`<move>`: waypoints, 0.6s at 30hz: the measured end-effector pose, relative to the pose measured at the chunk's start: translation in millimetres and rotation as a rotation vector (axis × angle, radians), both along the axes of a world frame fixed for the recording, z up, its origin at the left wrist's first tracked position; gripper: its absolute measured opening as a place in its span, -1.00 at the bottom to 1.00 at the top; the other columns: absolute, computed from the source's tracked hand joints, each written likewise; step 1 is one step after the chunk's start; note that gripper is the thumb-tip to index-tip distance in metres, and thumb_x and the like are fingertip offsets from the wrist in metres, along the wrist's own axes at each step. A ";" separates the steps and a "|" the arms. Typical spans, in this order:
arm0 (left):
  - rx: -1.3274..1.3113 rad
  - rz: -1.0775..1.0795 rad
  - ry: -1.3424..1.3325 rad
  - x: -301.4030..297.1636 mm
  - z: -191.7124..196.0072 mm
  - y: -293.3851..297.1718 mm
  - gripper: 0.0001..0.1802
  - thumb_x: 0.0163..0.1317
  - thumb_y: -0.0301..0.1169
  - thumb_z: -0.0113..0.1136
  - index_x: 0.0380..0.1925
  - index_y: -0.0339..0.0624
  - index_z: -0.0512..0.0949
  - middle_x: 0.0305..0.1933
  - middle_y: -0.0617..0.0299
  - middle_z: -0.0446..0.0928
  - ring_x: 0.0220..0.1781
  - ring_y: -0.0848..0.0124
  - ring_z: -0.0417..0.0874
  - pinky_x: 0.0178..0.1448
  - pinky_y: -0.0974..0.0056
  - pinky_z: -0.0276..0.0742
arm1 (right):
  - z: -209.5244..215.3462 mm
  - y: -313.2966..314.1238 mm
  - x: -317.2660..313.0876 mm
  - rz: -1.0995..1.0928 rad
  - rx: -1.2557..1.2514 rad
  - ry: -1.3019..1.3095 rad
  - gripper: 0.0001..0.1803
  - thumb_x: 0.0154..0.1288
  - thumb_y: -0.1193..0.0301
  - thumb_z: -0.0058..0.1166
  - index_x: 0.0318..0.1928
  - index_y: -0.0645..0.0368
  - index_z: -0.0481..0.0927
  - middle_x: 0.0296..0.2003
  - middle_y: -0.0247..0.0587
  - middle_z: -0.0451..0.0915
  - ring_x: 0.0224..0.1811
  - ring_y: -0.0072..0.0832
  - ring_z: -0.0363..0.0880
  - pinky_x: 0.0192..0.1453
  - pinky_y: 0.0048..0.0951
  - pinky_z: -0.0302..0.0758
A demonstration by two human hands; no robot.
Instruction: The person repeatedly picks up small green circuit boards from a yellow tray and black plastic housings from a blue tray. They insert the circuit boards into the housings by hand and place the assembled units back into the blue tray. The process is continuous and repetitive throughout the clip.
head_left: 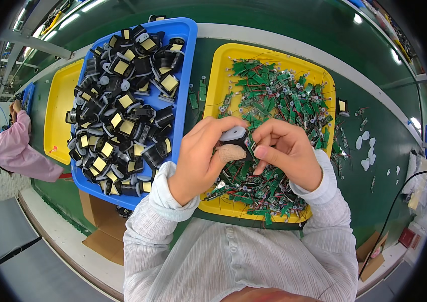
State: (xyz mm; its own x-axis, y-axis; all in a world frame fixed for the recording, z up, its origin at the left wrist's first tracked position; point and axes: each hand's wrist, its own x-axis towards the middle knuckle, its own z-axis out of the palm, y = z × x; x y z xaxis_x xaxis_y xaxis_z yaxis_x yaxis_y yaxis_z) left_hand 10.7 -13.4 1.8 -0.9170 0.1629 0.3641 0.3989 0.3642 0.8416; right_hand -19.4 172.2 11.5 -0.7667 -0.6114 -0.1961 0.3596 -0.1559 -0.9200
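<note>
My left hand (198,156) grips a small black part with a white cap (233,135) — right hand (286,153) pinches it too. Below — yellow tray (213,80) of green circuit boards (279,95).

Blue tray (183,30) of black parts (122,108); co-worker (14,146) left.

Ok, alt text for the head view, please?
Two bare hands, left hand and right hand, hold a small black part with a white round cap over a yellow tray heaped with green circuit boards. To the left, a blue tray holds black components.
</note>
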 end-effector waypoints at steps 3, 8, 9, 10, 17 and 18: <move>-0.077 -0.018 0.055 -2.4 0.7 -1.2 -0.62 -0.08 -0.40 0.28 -0.21 -0.28 0.49 -0.36 0.10 0.52 -0.37 0.20 0.52 -0.29 0.27 0.43 | 5.3 1.3 -3.4 0.082 0.053 -0.032 -0.85 0.22 0.46 0.07 -0.27 0.30 0.47 -0.51 -0.40 0.43 -0.47 -0.70 0.43 -0.44 -0.61 0.54; -0.109 -0.063 0.076 -3.9 2.1 -1.7 -0.64 -0.14 -0.44 0.28 -0.26 -0.30 0.51 -0.36 0.10 0.54 -0.39 0.19 0.52 -0.29 0.25 0.43 | 1.4 4.3 -6.1 0.171 0.002 -0.096 -0.84 0.23 0.42 0.07 -0.32 0.29 0.47 -0.52 -0.40 0.42 -0.48 -0.72 0.42 -0.47 -0.61 0.54; -0.116 -0.063 0.086 -4.0 2.8 -1.4 -0.64 -0.16 -0.45 0.28 -0.27 -0.30 0.51 -0.36 0.11 0.54 -0.38 0.19 0.52 -0.29 0.25 0.43 | 0.8 4.4 -5.9 0.172 -0.005 -0.099 -0.84 0.23 0.42 0.07 -0.33 0.29 0.47 -0.52 -0.40 0.42 -0.49 -0.72 0.42 -0.47 -0.62 0.54; -0.123 -0.064 0.095 -4.2 3.3 -1.2 -0.64 -0.17 -0.45 0.28 -0.28 -0.30 0.51 -0.35 0.11 0.54 -0.38 0.20 0.52 -0.29 0.25 0.43 | 0.0 4.5 -5.8 0.173 -0.013 -0.102 -0.84 0.22 0.42 0.08 -0.34 0.29 0.47 -0.52 -0.40 0.43 -0.49 -0.72 0.42 -0.48 -0.62 0.54; -0.204 -0.063 0.152 -4.3 4.7 -1.8 -0.65 -0.17 -0.47 0.27 -0.29 -0.30 0.51 -0.34 0.12 0.55 -0.38 0.18 0.51 -0.27 0.23 0.43 | -1.8 5.1 -4.5 0.162 0.045 -0.046 -0.84 0.21 0.44 0.08 -0.38 0.29 0.47 -0.57 -0.38 0.42 -0.56 -0.71 0.42 -0.50 -0.63 0.51; -0.199 -0.066 0.154 -4.2 4.1 -1.3 -0.67 -0.15 -0.48 0.26 -0.29 -0.30 0.51 -0.34 0.12 0.55 -0.38 0.19 0.51 -0.27 0.23 0.43 | -0.3 5.0 -4.0 0.159 0.061 -0.033 -0.85 0.21 0.44 0.08 -0.39 0.29 0.47 -0.57 -0.39 0.42 -0.56 -0.71 0.42 -0.50 -0.64 0.51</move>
State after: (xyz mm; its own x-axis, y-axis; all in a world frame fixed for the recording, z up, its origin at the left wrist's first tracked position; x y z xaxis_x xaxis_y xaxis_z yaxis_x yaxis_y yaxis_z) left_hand 6.5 -14.7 5.8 -0.8381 0.3026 0.4539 0.5453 0.4854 0.6834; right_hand -23.4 177.3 11.2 -0.6538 -0.7106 -0.2599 0.4057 -0.0393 -0.9131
